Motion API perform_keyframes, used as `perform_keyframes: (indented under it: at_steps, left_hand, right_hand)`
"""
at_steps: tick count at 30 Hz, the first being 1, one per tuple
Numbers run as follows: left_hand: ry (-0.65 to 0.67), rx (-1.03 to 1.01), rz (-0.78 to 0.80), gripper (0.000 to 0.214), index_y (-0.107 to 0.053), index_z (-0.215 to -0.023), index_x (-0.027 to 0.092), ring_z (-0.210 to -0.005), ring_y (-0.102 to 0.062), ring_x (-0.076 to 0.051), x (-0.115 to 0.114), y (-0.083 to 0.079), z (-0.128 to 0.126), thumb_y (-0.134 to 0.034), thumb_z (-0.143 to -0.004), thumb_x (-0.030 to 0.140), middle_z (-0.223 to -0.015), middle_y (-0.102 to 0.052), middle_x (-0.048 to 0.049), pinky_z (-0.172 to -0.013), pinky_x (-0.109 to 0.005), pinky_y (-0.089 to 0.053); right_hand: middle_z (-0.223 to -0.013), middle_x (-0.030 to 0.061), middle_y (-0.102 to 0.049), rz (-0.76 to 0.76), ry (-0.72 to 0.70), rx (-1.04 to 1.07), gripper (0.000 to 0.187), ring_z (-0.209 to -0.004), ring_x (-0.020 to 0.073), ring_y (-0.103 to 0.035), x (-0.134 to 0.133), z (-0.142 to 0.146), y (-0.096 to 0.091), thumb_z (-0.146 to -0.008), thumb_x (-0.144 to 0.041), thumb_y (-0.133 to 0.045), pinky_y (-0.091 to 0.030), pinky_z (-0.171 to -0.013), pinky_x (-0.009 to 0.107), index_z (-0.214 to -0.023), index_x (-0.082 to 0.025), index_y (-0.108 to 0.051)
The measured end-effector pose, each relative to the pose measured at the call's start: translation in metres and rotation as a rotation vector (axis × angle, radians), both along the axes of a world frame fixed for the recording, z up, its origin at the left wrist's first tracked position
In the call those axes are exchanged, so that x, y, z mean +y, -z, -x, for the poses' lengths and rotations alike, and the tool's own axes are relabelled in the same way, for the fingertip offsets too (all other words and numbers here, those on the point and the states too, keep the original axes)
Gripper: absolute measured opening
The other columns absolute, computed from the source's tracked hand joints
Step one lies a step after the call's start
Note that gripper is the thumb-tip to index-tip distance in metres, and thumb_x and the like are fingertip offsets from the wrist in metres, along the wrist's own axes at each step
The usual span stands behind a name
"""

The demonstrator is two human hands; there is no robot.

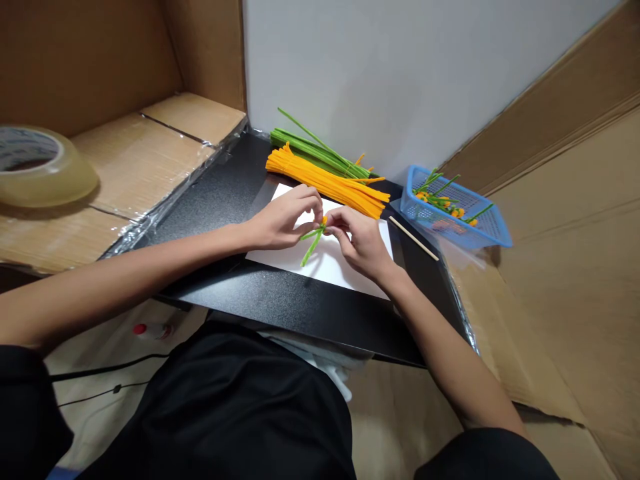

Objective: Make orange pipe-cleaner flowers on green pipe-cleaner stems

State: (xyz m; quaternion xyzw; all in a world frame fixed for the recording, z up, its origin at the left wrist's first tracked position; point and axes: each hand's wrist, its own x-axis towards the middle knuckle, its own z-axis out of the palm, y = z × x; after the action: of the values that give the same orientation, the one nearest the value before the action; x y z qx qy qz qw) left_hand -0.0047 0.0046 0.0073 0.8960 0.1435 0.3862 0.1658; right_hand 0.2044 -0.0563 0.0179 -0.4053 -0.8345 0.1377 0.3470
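Both hands meet over a white sheet of paper [333,263] on a black table [280,303]. My left hand [285,219] and my right hand [357,241] pinch a small pipe-cleaner flower [314,239] between them: a green stem with a tiny orange tip. The fingers of both hands are closed on it. Just behind the hands lie a bundle of orange pipe cleaners [325,182] and a bundle of green pipe cleaners [313,150] against the wall.
A blue plastic basket [480,227] at the right holds several finished green-and-orange flowers. A thin wooden stick [414,239] lies beside it. A roll of clear tape [43,167] sits on cardboard at the left. Cardboard panels enclose both sides.
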Motion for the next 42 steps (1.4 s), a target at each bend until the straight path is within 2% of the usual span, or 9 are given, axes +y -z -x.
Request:
perform_keyframes:
  at_steps: [5,10,14,18,22,27,32,37,42]
  left_hand:
    - [0.133,0.07,-0.01,0.006,-0.061,-0.089,0.019,-0.092,-0.057,-0.021,0.004,-0.005,0.002,-0.056,-0.091,0.017,-0.097,-0.064,-0.0085,-0.083,-0.035,-0.046]
    - [0.167,0.02,0.173,0.009,-0.061,-0.091,0.018,-0.089,-0.06,-0.018,0.003,-0.004,0.003,-0.059,-0.094,0.027,-0.096,-0.064,-0.0072,-0.078,-0.03,-0.05]
    - [0.116,-0.034,0.433,0.029,-0.06,-0.094,0.017,-0.089,-0.064,-0.017,0.002,0.002,0.001,-0.065,-0.09,0.045,-0.098,-0.065,-0.0065,-0.072,-0.027,-0.054]
    - [0.12,-0.102,0.615,0.038,-0.058,-0.092,0.015,-0.084,-0.067,-0.015,0.003,0.007,-0.003,-0.071,-0.084,0.05,-0.096,-0.065,-0.006,-0.069,-0.026,-0.053]
    - [0.095,-0.196,0.629,0.043,-0.056,-0.089,0.015,-0.08,-0.066,-0.014,0.002,0.01,-0.006,-0.077,-0.078,0.051,-0.09,-0.063,-0.004,-0.069,-0.026,-0.053]
    - [0.114,-0.198,0.621,0.038,-0.056,-0.092,0.015,-0.084,-0.064,-0.013,0.001,0.013,-0.006,-0.076,-0.081,0.047,-0.093,-0.062,-0.004,-0.073,-0.026,-0.054]
    - [0.185,-0.193,0.774,0.044,-0.057,-0.094,0.015,-0.086,-0.066,-0.015,0.004,0.012,-0.007,-0.08,-0.077,0.049,-0.094,-0.066,-0.0056,-0.077,-0.028,-0.055]
    - [0.27,-0.247,0.876,0.05,-0.055,-0.088,0.015,-0.085,-0.069,-0.014,0.005,0.008,-0.006,-0.086,-0.069,0.049,-0.091,-0.069,-0.0053,-0.08,-0.029,-0.056]
    - [0.259,-0.291,0.866,0.048,-0.057,-0.087,0.014,-0.085,-0.069,-0.014,0.005,0.007,-0.006,-0.088,-0.068,0.046,-0.089,-0.069,-0.0047,-0.08,-0.027,-0.056]
  right_hand:
    - [-0.087,0.0015,-0.068,0.18,-0.07,0.11,0.005,-0.079,0.0167,-0.069,0.001,-0.001,-0.001,-0.093,-0.017,-0.057,-0.055,-0.075,0.032,-0.091,-0.021,-0.059]
    - [-0.087,0.001,-0.068,0.264,-0.081,0.217,0.001,-0.08,0.0163,-0.069,0.004,-0.003,0.003,-0.093,-0.02,-0.06,-0.055,-0.076,0.032,-0.092,-0.021,-0.061]
    - [-0.088,0.0009,-0.069,0.257,-0.037,0.278,0.002,-0.083,0.016,-0.069,0.005,-0.003,0.008,-0.092,-0.022,-0.063,-0.056,-0.078,0.032,-0.093,-0.022,-0.062]
    - [-0.09,0.0018,-0.071,0.243,-0.012,0.319,0.003,-0.084,0.0166,-0.07,0.004,-0.001,0.008,-0.091,-0.023,-0.064,-0.058,-0.081,0.034,-0.093,-0.022,-0.063]
    - [-0.091,0.0039,-0.072,0.197,0.05,0.235,0.006,-0.084,0.0178,-0.07,0.002,0.002,0.003,-0.089,-0.025,-0.065,-0.058,-0.081,0.035,-0.093,-0.02,-0.066]
    - [-0.086,0.0038,-0.07,0.105,0.079,0.078,0.004,-0.079,0.0178,-0.066,0.0,0.004,-0.001,-0.091,-0.02,-0.06,-0.054,-0.075,0.034,-0.089,-0.02,-0.064]
    - [-0.087,0.0049,-0.067,-0.038,0.08,-0.042,0.008,-0.077,0.0186,-0.062,-0.001,0.006,0.003,-0.093,-0.017,-0.052,-0.049,-0.071,0.033,-0.09,-0.021,-0.058]
    - [-0.085,0.0031,-0.066,-0.061,0.085,0.029,0.009,-0.075,0.0174,-0.061,-0.004,0.011,0.005,-0.092,-0.016,-0.051,-0.049,-0.071,0.032,-0.089,-0.022,-0.056]
    - [-0.083,0.0012,-0.066,0.116,0.094,0.254,0.004,-0.073,0.0156,-0.063,-0.004,0.012,0.004,-0.093,-0.021,-0.057,-0.05,-0.07,0.031,-0.09,-0.022,-0.059]
